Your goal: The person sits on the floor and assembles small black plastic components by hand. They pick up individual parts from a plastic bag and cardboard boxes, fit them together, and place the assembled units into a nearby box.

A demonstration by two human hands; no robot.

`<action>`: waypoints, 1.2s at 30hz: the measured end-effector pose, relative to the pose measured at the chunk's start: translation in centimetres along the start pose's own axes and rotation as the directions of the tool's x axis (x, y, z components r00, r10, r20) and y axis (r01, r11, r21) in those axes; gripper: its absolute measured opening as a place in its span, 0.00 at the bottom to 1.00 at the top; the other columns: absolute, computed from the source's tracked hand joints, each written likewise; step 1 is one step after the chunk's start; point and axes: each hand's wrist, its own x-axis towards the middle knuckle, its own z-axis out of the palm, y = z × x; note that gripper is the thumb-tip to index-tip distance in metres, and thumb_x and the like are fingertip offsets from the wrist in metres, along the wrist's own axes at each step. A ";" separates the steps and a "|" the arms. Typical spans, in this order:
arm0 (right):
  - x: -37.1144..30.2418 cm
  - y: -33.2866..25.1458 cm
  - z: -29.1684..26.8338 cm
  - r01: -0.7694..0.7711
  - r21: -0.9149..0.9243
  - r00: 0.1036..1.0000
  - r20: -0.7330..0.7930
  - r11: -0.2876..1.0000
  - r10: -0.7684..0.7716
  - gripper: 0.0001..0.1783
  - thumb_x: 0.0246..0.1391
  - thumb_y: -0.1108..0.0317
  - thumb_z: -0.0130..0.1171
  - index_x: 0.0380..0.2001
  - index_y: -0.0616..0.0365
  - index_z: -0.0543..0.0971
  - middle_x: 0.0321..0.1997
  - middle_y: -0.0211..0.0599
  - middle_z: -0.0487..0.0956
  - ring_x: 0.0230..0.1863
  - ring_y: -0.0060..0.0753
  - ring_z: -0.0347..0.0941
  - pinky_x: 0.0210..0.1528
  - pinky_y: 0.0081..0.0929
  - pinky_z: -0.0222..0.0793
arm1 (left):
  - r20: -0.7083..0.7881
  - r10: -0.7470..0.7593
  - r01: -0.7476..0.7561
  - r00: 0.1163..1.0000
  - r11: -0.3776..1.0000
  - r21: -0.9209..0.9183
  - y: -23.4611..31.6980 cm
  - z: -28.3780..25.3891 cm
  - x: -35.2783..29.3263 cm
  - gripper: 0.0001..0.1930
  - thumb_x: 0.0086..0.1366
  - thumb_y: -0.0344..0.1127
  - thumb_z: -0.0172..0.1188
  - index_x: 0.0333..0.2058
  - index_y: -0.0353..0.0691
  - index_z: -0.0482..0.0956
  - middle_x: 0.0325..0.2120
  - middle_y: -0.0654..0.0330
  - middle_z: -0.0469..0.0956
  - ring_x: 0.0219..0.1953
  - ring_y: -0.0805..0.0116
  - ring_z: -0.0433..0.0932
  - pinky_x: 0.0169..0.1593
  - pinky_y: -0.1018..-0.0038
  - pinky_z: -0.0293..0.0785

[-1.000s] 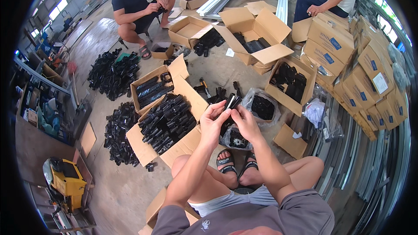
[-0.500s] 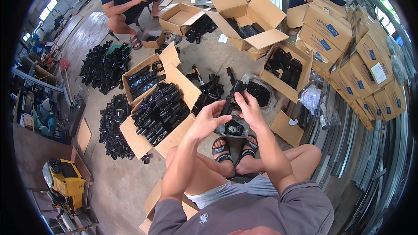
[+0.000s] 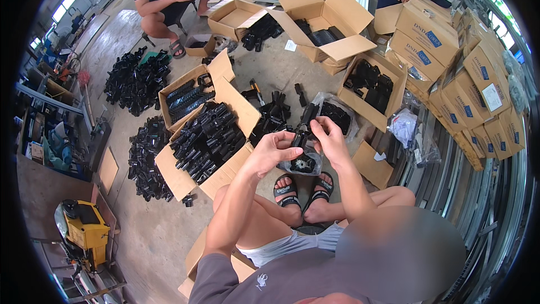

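Note:
Between my two hands is a long black part (image 3: 307, 119), seemingly a bracket or clamp; its exact kind I cannot make out. My left hand (image 3: 274, 152) is closed on its lower end, thumb and fingers gripping it. My right hand (image 3: 333, 142) pinches the same part from the right, higher up. Just beneath my hands, a clear plastic bag (image 3: 311, 167) holds small dark pieces and a toothed metallic one. Beyond my right hand lies another clear bag (image 3: 350, 131) of small black pieces. A loose pile of black parts (image 3: 274, 114) lies ahead of my left hand.
An open carton (image 3: 242, 152) full of black parts stands left, with heaps of black parts (image 3: 147, 163) beside it. Another open carton (image 3: 388, 114) stands right. Stacked cartons (image 3: 427, 39) and long metal profiles (image 3: 427, 191) line the right. A co-worker (image 3: 166, 0) sits far left.
My right hand has shifted slightly right and down along the black part, its fingers more bent. My left hand has barely moved. The view has tilted slightly.

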 end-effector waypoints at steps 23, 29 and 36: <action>-0.5 3.3 -0.1 0.182 -0.018 0.983 -0.024 0.983 -0.183 0.23 0.62 0.57 0.63 0.52 0.64 0.75 0.39 0.32 0.80 0.33 0.16 0.73 0.32 0.19 0.69 | -0.165 0.033 -0.022 0.986 0.997 0.070 -2.3 0.9 1.7 0.27 0.55 0.17 0.68 0.55 0.23 0.74 0.46 0.52 0.82 0.46 0.70 0.80 0.52 0.75 0.77; 6.0 5.2 -6.2 -0.054 0.348 0.981 -0.157 0.936 0.115 0.30 0.71 0.43 0.42 0.58 0.59 0.70 0.42 0.38 0.80 0.40 0.28 0.78 0.40 0.26 0.73 | -0.304 0.303 -0.105 0.903 0.842 0.529 -1.0 0.3 1.5 0.27 0.52 0.22 0.70 0.54 0.28 0.78 0.43 0.48 0.85 0.44 0.70 0.83 0.49 0.74 0.77; 17.5 21.1 -20.3 -0.370 -0.540 0.867 -0.493 0.756 0.072 0.14 0.60 0.62 0.60 0.43 0.59 0.82 0.35 0.41 0.84 0.37 0.29 0.82 0.38 0.28 0.77 | -0.310 0.376 0.059 0.873 0.550 0.833 2.4 0.5 1.9 0.24 0.50 0.25 0.70 0.50 0.38 0.82 0.30 0.47 0.84 0.32 0.57 0.85 0.40 0.68 0.78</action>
